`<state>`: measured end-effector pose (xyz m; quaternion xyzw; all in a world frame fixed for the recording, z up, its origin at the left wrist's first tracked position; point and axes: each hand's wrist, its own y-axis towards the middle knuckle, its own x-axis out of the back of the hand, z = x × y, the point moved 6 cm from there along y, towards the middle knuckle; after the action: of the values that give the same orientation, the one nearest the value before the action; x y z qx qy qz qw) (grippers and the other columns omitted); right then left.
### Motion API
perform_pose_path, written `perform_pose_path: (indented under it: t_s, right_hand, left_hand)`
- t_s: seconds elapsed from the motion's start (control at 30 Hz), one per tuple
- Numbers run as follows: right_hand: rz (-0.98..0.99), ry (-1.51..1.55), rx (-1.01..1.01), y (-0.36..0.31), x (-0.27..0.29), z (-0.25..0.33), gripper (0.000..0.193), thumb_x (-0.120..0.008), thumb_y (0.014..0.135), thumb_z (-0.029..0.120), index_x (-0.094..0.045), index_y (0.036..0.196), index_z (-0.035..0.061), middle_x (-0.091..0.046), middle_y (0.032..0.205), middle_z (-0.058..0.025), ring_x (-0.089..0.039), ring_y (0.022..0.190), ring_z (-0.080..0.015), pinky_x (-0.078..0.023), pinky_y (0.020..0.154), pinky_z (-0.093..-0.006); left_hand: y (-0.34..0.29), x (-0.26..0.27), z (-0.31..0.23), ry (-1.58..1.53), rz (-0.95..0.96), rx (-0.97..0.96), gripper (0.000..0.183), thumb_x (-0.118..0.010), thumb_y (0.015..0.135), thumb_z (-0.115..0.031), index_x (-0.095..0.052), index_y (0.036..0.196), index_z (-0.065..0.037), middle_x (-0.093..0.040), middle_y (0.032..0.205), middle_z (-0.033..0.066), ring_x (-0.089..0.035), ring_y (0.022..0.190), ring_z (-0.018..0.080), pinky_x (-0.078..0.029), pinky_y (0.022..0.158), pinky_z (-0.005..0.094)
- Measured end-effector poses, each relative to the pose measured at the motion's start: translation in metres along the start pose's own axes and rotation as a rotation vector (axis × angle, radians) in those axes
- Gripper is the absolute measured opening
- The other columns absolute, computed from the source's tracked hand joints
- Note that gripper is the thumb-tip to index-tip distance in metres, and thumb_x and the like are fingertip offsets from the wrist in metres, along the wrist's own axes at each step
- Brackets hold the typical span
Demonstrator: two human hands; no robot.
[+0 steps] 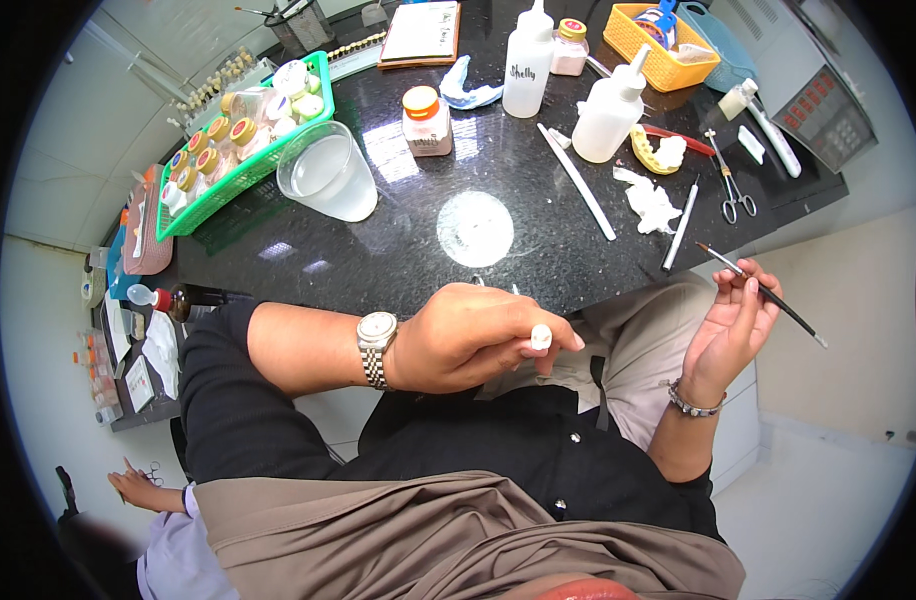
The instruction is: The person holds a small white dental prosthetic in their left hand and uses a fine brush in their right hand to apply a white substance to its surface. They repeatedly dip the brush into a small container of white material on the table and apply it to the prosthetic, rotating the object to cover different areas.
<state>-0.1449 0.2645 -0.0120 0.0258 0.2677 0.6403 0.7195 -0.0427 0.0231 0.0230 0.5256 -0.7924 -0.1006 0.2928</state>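
Observation:
My left hand [468,335], with a metal watch on its wrist, reaches across in front of my body. Its fingers pinch a small white tooth-shaped piece [541,337] near the fingertips. Off to the right, my right hand [733,320] is raised palm up beside the table's edge. Between its thumb and fingers lies a thin paintbrush [775,298] with a dark handle, its brown bristles pointing up and left, apart from the white piece. Nearest to the right hand on the table is a slim white-handled tool [681,226].
On the black table [398,265] stand a cup of clear liquid [328,175], a green basket [240,165] of jars, an orange-lidded jar [427,122] and squeeze bottles [608,118]. A dental model [658,150], crumpled tissue [648,203] and scissor-handled clamp [730,180] lie right. Another person's hand [143,488] shows lower left.

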Motion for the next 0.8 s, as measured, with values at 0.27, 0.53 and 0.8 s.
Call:
perform_pose_path:
  t_s: [0.27, 0.53, 0.8]
  right_hand:
    - [-0.003, -0.008, -0.027, 0.003, 0.002, -0.008, 0.011, -0.04, 0.089, 0.002, -0.044, 0.099, 0.0026, -0.051, 0.099, -0.0136, -0.052, 0.083, -0.0175, -0.045, 0.079, -0.0319]
    - [0.014, 0.016, -0.064, 0.004, 0.002, -0.014, 0.012, -0.042, 0.089, 0.003, -0.044, 0.101, 0.0018, -0.051, 0.101, -0.0137, -0.052, 0.084, -0.0177, -0.045, 0.081, -0.0313]
    - [0.015, 0.013, -0.075, 0.0, 0.001, -0.018, 0.012, -0.042, 0.089, 0.004, -0.043, 0.102, 0.002, -0.05, 0.1, -0.0126, -0.052, 0.084, -0.0172, -0.045, 0.081, -0.0316]
  left_hand:
    - [0.0, 0.001, 0.001, -0.03, -0.023, 0.059, 0.018, -0.05, 0.086, -0.005, -0.056, 0.102, -0.005, -0.063, 0.083, 0.0078, -0.062, 0.067, 0.018, -0.048, 0.06, 0.0278]
    - [0.0, 0.001, 0.004, -0.06, -0.066, 0.097, 0.015, -0.047, 0.089, -0.008, -0.055, 0.1, -0.002, -0.062, 0.084, 0.0083, -0.06, 0.061, 0.0141, -0.047, 0.056, 0.0252]
    - [0.0, 0.002, 0.005, -0.063, -0.068, 0.156, 0.015, -0.046, 0.089, -0.007, -0.056, 0.098, -0.002, -0.062, 0.081, 0.0074, -0.06, 0.061, 0.0132, -0.047, 0.055, 0.0239]
